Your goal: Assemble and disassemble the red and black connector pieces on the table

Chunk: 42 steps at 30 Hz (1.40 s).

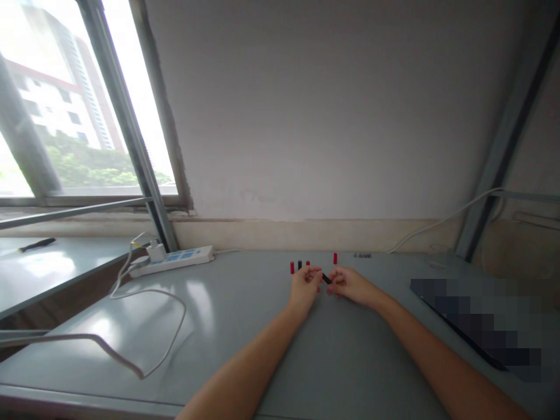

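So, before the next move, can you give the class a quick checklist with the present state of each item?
1. Black piece between the fingertips of left hand and right hand: ok.
2. Lone red cylinder upright beyond the right hand: ok.
3. Small metal parts near the table's back edge, apart from the hands: ok.
4. White cable clear of both hands: ok, it loops well to their left.
5. Red bits showing below the fingers, held or resting: cannot tell.
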Each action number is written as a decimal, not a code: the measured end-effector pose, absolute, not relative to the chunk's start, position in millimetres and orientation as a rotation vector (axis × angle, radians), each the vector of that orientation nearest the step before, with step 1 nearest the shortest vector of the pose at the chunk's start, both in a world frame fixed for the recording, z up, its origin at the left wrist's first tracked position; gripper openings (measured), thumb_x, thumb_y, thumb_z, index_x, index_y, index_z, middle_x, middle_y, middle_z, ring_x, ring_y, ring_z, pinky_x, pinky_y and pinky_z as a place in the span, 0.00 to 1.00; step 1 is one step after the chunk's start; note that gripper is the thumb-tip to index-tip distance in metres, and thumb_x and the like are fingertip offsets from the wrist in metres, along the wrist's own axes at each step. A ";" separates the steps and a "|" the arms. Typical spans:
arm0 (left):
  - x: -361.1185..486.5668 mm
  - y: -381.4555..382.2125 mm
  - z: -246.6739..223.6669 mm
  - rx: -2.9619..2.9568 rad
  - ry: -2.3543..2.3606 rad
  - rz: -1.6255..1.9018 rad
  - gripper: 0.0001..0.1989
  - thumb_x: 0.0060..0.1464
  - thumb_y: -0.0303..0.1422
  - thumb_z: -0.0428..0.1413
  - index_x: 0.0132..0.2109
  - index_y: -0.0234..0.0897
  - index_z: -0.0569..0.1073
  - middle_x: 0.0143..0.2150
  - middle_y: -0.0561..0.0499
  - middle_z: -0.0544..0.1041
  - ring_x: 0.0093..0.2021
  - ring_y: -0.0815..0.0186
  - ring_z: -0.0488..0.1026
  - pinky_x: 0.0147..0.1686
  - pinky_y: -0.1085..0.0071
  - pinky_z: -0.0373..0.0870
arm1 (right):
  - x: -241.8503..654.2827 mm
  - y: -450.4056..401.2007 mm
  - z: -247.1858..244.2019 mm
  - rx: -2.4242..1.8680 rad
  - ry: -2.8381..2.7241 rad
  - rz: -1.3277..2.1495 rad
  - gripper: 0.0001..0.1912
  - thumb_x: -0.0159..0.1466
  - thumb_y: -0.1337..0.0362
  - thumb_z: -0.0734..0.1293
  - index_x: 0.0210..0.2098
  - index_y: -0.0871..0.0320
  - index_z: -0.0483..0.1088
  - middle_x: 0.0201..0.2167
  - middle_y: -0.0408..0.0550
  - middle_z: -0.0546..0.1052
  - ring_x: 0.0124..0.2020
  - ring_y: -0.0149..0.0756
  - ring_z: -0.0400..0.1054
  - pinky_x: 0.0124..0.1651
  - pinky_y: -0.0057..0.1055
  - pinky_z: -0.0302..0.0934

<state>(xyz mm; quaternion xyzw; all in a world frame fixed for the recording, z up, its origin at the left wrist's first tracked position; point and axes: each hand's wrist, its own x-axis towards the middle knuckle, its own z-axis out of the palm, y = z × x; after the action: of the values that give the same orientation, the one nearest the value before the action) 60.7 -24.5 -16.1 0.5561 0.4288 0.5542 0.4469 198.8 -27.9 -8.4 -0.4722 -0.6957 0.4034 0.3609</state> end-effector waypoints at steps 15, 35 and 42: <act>48.8 -23.8 -0.5 1.073 1.099 1.496 0.08 0.46 0.33 0.51 0.30 0.31 0.69 0.22 0.54 0.69 0.14 0.78 0.59 0.14 0.79 0.50 | 189.2 -8.7 -12.9 -1.422 -1.850 0.478 0.01 0.48 0.70 0.64 0.21 0.60 0.66 0.18 0.41 0.68 0.22 0.28 0.61 0.27 0.26 0.55; 49.6 -23.3 -4.1 1.103 1.181 1.403 0.06 0.47 0.31 0.47 0.27 0.32 0.65 0.19 0.55 0.66 0.14 0.77 0.57 0.15 0.78 0.50 | 162.8 22.4 -20.6 -1.686 -1.891 0.385 0.05 0.50 0.70 0.64 0.28 0.62 0.70 0.28 0.49 0.75 0.29 0.32 0.67 0.30 0.25 0.56; 55.4 -29.5 -21.5 2.056 1.294 1.225 0.09 0.48 0.31 0.47 0.26 0.34 0.69 0.21 0.53 0.69 0.22 0.72 0.63 0.24 0.76 0.56 | 187.1 22.2 -12.8 -1.784 -1.999 0.306 0.07 0.49 0.67 0.65 0.29 0.60 0.71 0.28 0.48 0.75 0.30 0.33 0.66 0.31 0.25 0.56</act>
<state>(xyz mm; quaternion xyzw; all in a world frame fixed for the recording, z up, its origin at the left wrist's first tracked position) 55.4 -29.5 -21.5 0.7390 0.4653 0.4401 0.2089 187.1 22.2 -12.8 -0.6454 -0.7229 0.1108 0.2206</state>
